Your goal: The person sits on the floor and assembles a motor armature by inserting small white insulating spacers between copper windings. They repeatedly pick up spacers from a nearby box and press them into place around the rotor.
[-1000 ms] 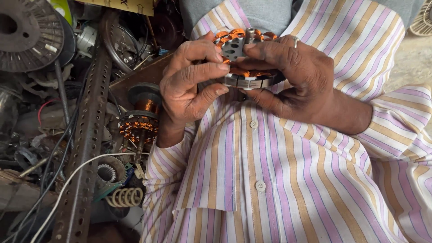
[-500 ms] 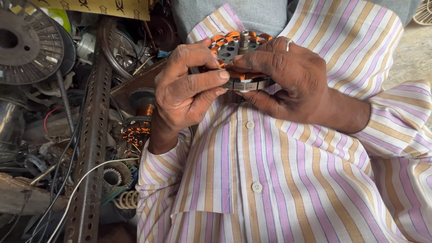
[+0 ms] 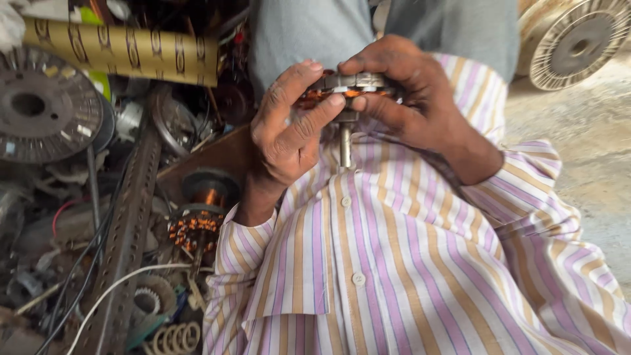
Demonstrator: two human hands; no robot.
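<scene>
- My left hand (image 3: 289, 128) and right hand (image 3: 411, 98) both clench 1 motor stator (image 3: 348, 89), a ring of steel laminations with copper windings, held just above my lap against my striped shirt (image 3: 394, 250).
- Change from 1 s ago: the stator then faced me, windings and slots in open view; now it lies edge-on, only the steel rim and a sliver of copper showing between my fingers.
- A short metal shaft (image 3: 346, 144) now hangs straight down from the stator's middle, below both grips, its tip just over the shirt placket; it was hidden in the earlier views.
- Left grip: thumb (image 3: 315, 113) pressed along the near edge, fingers curled over the top rim. Right grip: fingers wrapped over the far side, thumb meeting the left thumb at the centre.
- Judgement: the turn brings the stator's side and shaft under inspection instead of its winding face; both hands stay committed, so nothing else is being picked up.
- Left of my left grip, well apart: a second wound stator (image 3: 197, 227) on a perforated metal bar (image 3: 125, 243), a white cable (image 3: 118, 286), a cardboard tube (image 3: 125, 52), a grey wire spool (image 3: 43, 112).
- Right of my right grip: another spool (image 3: 578, 43) on the floor.
</scene>
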